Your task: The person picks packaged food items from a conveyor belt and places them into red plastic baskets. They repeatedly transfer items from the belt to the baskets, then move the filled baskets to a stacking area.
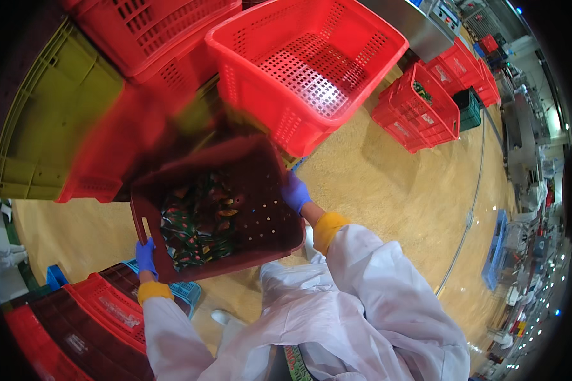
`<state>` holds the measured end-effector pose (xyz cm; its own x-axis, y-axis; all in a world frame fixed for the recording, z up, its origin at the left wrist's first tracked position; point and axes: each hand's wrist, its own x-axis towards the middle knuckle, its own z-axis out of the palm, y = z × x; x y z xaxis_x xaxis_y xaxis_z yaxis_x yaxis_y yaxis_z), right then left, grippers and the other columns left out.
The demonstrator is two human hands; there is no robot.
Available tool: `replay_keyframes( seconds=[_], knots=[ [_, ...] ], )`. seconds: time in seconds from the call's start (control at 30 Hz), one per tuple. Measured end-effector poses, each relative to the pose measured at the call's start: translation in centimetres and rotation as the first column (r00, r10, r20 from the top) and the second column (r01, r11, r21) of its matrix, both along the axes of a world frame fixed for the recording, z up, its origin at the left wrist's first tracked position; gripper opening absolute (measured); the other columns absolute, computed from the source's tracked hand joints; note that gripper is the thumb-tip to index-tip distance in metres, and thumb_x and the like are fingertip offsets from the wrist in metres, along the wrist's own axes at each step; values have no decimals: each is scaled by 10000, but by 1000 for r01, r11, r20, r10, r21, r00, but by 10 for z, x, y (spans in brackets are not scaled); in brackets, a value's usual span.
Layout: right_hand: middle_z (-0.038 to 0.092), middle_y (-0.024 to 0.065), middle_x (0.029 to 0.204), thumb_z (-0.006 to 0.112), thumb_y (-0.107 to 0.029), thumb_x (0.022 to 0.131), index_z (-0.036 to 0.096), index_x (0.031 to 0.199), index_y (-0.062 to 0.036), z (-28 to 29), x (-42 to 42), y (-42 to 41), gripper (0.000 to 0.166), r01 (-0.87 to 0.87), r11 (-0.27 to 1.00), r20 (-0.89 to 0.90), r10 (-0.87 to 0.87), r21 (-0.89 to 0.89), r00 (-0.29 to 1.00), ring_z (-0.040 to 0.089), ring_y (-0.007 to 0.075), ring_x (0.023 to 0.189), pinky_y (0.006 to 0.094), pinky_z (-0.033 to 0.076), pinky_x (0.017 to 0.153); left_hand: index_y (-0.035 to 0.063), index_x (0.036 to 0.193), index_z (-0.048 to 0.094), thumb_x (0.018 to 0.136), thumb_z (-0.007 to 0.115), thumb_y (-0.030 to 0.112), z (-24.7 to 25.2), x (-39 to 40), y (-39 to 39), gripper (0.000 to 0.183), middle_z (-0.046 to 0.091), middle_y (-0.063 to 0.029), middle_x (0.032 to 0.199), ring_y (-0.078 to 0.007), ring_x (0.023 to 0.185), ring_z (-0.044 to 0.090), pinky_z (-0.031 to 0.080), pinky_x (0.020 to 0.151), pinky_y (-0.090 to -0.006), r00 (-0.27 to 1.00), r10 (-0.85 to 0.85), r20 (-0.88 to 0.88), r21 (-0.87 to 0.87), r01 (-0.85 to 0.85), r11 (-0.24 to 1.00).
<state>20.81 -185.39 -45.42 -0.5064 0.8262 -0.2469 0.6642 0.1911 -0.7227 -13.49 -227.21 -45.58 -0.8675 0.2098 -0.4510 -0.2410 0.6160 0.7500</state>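
Between my two hands is a dark maroon plastic crate [267, 228], tilted a little. My left hand [146, 258], in a purple glove, grips its left end near the handle slot. At the opposite end my right hand [296, 192], also gloved, holds the wall near the rim. Inside the crate, a pile of dark green printed plastic packets [198, 233] covers the left part of the floor. The right part of that floor shows bare, with small holes. Part of each hand's fingers is hidden by the crate walls.
Just beyond stands a red perforated crate [310, 76]. Stacked red crates [157, 38] and an olive-yellow crate [52, 119] rise at upper left. More stacked crates [90, 324] stand at lower left. Several red crates [414, 109] sit on the tan floor [400, 190] at right.
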Motion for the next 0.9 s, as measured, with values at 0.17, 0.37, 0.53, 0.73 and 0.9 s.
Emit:
replay_keyframes(
  seconds=[0.17, 0.37, 0.53, 0.73, 0.9],
  knots=[
    [620, 116, 771, 625, -138, 802, 589, 995, -27, -1, 7, -23, 225, 115, 898, -144, -193, -424, 970, 605, 254, 668, 370, 493, 622, 1, 838, 621, 800, 652, 197, -5, 23, -51, 202, 612, -49, 718, -161, 624, 565, 447, 577, -304, 994, 112, 11, 72, -113, 991],
    [578, 56, 718, 646, -74, 767, 597, 980, -32, -18, 107, -17, 222, 244, 794, -135, -376, -558, 917, 543, 157, 592, 312, 437, 517, -48, 832, 650, 757, 626, 116, 1, 138, -46, 183, 631, -72, 691, -164, 614, 610, 483, 574, -285, 978, 167, 125, -64, -160, 985],
    [528, 24, 633, 652, -53, 748, 595, 942, -18, -7, 198, 34, 205, 298, 732, -121, -459, -613, 880, 490, 140, 501, 293, 393, 450, -59, 811, 652, 743, 618, 102, 39, 245, 17, 179, 656, -103, 700, -186, 607, 628, 479, 571, -294, 985, 151, 88, -83, -144, 986],
    [544, 37, 622, 674, -98, 711, 614, 875, 9, 41, 329, 111, 205, 361, 650, -119, -573, -669, 811, 494, 131, 489, 284, 398, 452, -41, 817, 667, 741, 645, 171, 83, 353, 122, 226, 660, -101, 684, -177, 616, 630, 474, 578, -313, 997, -30, 67, -180, 42, 983],
    [537, 25, 605, 686, -125, 716, 611, 861, 8, 72, 477, 178, 210, 459, 634, -184, -688, -622, 702, 489, 119, 471, 265, 394, 427, -53, 869, 659, 766, 634, 191, 114, 443, 257, 266, 671, -88, 729, -171, 619, 629, 479, 587, -306, 971, -232, 58, -150, 238, 960]
  ],
)
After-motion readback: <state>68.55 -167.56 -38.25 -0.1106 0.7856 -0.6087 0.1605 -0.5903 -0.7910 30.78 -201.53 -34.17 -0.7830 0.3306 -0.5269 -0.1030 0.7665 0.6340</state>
